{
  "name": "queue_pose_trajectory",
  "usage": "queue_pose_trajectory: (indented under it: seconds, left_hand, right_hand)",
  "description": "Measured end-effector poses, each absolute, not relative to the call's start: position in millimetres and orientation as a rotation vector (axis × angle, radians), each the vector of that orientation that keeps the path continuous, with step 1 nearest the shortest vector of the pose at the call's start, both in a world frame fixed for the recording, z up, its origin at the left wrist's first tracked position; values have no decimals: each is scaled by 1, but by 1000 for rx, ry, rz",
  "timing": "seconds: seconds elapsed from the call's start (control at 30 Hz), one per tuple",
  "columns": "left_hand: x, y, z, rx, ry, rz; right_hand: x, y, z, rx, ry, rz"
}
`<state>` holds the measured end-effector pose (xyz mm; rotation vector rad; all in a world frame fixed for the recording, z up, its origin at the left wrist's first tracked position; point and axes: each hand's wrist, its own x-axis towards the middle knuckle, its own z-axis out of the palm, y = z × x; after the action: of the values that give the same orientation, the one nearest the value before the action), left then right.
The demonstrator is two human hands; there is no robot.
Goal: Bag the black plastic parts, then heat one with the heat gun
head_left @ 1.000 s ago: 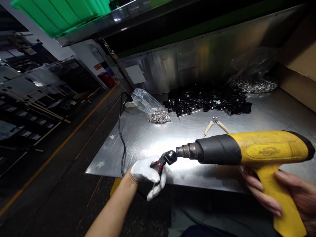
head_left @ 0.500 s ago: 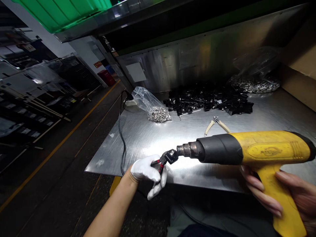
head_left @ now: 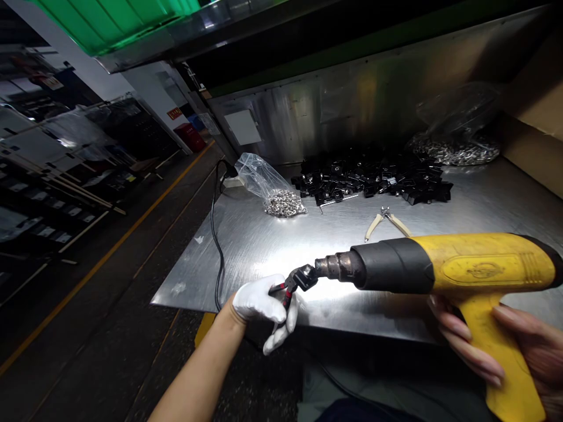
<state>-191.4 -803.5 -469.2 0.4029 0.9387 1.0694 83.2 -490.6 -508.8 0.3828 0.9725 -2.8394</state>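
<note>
My left hand [head_left: 264,305], in a white glove, is closed round the red-and-black handles of a pair of pliers [head_left: 288,289]. The jaws grip a small black part [head_left: 307,276] with a shiny spot on top. Bare, my right hand [head_left: 479,346] wraps the grip of a yellow heat gun [head_left: 488,261] with a black collar. Its stepped metal nozzle [head_left: 338,266] points left, its tip right beside the black part; whether they touch I cannot tell. Both are held above the front of the metal table [head_left: 259,252].
Beyond the heat gun lie cream-handled nippers [head_left: 386,219], a hex key [head_left: 338,203] and a heap of black parts [head_left: 365,179]. Bags of small metal pieces stand left [head_left: 284,202] and far right [head_left: 457,149]. A black cable [head_left: 214,234] crosses the table's left side; a cardboard box [head_left: 532,135] borders the right.
</note>
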Motion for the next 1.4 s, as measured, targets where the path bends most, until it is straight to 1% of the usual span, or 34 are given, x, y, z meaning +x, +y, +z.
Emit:
queue_pose_trajectory:
  seconds: [0.8,1.4]
  left_hand:
    - [-191,-806,-474,374,906,1135]
    - [-190,-803,-471,406,935,1065]
  right_hand:
    - [84,-493,-506,422,1005,-2835]
    - [82,-494,-505,472,994,-2845]
